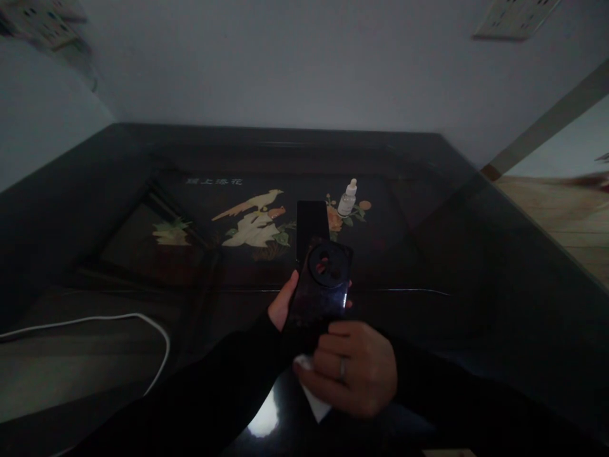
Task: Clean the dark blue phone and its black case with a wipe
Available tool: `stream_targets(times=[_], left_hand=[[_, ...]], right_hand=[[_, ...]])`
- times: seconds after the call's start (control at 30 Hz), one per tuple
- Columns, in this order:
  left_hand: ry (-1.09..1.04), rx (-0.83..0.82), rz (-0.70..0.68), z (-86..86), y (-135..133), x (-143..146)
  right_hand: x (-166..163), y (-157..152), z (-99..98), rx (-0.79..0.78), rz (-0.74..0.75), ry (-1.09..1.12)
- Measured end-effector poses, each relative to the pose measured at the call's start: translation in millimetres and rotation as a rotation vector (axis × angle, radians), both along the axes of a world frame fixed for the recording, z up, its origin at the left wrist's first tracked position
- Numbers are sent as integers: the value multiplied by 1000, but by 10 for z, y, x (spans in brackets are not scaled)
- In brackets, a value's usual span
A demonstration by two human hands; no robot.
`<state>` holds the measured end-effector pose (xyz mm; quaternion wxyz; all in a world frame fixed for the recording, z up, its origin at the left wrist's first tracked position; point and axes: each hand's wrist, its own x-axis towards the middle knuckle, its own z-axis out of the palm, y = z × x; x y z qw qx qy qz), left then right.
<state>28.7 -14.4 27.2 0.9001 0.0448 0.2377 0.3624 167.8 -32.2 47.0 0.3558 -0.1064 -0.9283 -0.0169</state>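
A dark smartphone point(314, 304), its back with a large round camera ring facing me, rests in my left hand point(284, 301). That hand's thumb lies along the left edge, and fingertips show at the right edge. My right hand point(356, 368), wearing a ring, is closed on a white wipe point(316, 403) at the phone's lower end; whether it is tissue or cloth I cannot tell. Just beyond the phone lies a flat black rectangular object point(311, 222), partly covered by it. A small white dropper bottle point(347, 202) stands upright to the right of that.
The dark glossy table point(404, 254) bears a picture of a bird and flowers under its surface. A white cable point(137, 315) curves across the left side. Power strips point(516, 19) are at the top corners, against a pale wall point(285, 63). Light reflects near my forearms.
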Motion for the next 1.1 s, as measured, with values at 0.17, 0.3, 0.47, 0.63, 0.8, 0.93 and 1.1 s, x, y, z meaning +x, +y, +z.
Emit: stream_targets(times=[0.17,0.3,0.47,0.63,0.8,0.93,1.1], left_hand=[[-37,-7,-29,-12,-44,-19],[-78,-3,-63,-49,-45,-34],[-121,25,-61,-124,-12,-71],[-167,58,-77,-135,-17,-59],[-226,61,-104,-124,-22,-78],[-249,64,-185,-110,-18,-120],[-224,85,-132,-97,-16,-103]], right_hand=[[175,172,52,-28,-256,-51],[138,36,27,10,-12,-68],[326,193,-24,-54,-209,-26],[361,134,-45,-68,-122,-56],[350,79,-21,-85,-176,-57],[518,271,-5,-179,-377,-49],[584,424,44,-268,-590,-17]])
